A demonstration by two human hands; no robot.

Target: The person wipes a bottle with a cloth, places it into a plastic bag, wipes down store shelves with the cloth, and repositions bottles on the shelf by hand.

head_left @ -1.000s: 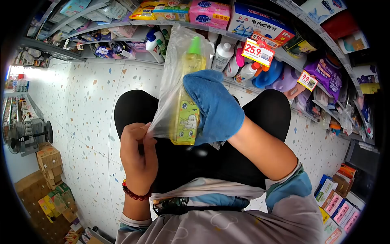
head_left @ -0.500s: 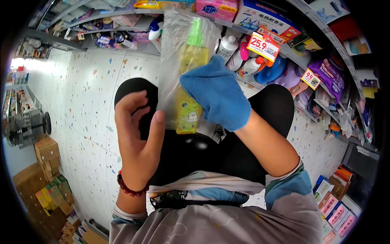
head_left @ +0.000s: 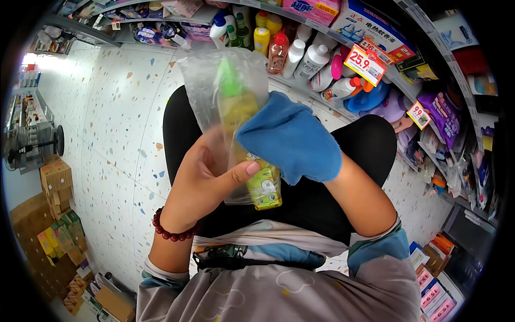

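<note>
A yellow bottle (head_left: 266, 189) with a green top and a cartoon label stands out in front of my lap, tilted. A clear plastic bag (head_left: 198, 70) hangs loosely over its upper part; the bottom end sticks out. My left hand (head_left: 206, 174) is closed round the bottle from the left, thumb across the front, fingers behind it and partly hidden by the bag. My right hand wears a blue cloth mitt (head_left: 295, 139), which grips the bottle's right side. Its fingers are hidden inside the cloth.
Ahead, a shelf holds several bottles (head_left: 312, 61), boxes (head_left: 370, 27) and price tags (head_left: 365, 65). Purple packs (head_left: 441, 110) hang at the right. A fan (head_left: 45, 140) and cardboard boxes (head_left: 56, 180) stand at the left. My bent knees (head_left: 370, 137) flank the bottle.
My left hand has moved in from open beside the bottle and closed on it. The bottle and bag have come nearer my body, the bottle's lower end shifting right.
</note>
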